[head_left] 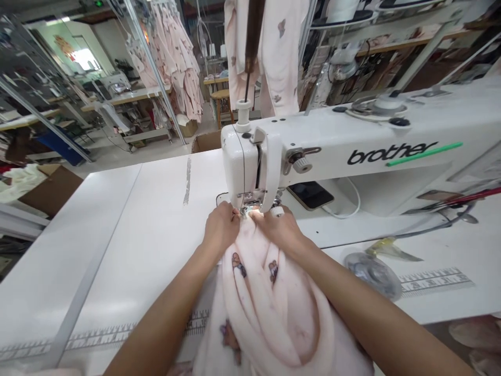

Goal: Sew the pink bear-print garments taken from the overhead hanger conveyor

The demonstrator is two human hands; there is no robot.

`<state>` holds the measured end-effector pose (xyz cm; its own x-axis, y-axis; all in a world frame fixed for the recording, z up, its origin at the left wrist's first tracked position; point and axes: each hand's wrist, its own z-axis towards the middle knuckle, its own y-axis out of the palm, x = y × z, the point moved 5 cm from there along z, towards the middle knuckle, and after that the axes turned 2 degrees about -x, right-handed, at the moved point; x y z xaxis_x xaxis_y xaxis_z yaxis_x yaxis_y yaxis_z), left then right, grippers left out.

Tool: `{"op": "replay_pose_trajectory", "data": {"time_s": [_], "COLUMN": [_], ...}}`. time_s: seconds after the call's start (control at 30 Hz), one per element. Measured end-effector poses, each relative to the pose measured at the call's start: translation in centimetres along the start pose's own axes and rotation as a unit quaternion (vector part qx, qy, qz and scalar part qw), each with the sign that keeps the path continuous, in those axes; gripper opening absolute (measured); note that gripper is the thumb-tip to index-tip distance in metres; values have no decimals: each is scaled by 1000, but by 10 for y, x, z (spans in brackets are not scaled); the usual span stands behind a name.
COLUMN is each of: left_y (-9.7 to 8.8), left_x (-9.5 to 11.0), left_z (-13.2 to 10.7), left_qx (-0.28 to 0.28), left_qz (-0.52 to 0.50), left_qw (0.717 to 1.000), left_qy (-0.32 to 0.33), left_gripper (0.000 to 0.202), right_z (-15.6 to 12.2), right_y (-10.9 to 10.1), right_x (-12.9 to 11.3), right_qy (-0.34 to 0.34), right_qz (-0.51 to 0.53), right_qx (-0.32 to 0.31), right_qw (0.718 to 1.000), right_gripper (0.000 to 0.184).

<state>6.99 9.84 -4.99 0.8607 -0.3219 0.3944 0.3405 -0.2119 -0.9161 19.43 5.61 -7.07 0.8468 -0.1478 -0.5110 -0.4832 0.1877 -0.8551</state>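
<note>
A white sewing machine (332, 141) stands across the table, its needle area lit by a small lamp. Pale pink fabric (270, 308) with printed bear figures runs from under the presser foot down over the table's front edge in loose folds. At the left of the foot, my left hand (222, 224) pinches the fabric edge, fingertips close to the needle. Just right of the foot, my right hand (282, 227) is closed on the same fabric, its fingers partly hidden behind the machine's knob. The needle tip itself is too small to make out.
A phone (311, 195) with a white cable lies under the machine arm. To the right are a clear round container (371, 274) and yellow-handled snips (393, 249). Printed rulers (436, 281) run along the front edge. Pink garments (176, 62) hang behind.
</note>
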Motion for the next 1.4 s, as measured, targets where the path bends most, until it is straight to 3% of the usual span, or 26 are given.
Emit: {"op": "replay_pose_trajectory", "data": {"time_s": [0.37, 0.63, 0.97, 1.2, 1.4], "left_y": [0, -4, -7, -6, -5], "left_x": [0, -2, -6, -7, -8], "left_z": [4, 0, 4, 6, 7], "left_qx": [15, 20, 12, 11, 6], "left_qz": [4, -37, -75, -78, -84], "left_qw": [1000, 999, 997, 997, 996], "left_qy": [-14, 11, 21, 25, 27], "left_gripper": [8, 9, 11, 8, 10], "right_z": [6, 4, 3, -6, -4], "right_y": [3, 3, 3, -9, -7], "right_x": [0, 1, 2, 12, 17], "right_qy": [9, 10, 4, -59, -59], "right_qz": [-13, -21, 36, 142, 182], "right_qx": [16, 20, 25, -10, -13], "right_qw": [1000, 1000, 999, 988, 982], "right_gripper": [9, 12, 15, 29, 45]}}
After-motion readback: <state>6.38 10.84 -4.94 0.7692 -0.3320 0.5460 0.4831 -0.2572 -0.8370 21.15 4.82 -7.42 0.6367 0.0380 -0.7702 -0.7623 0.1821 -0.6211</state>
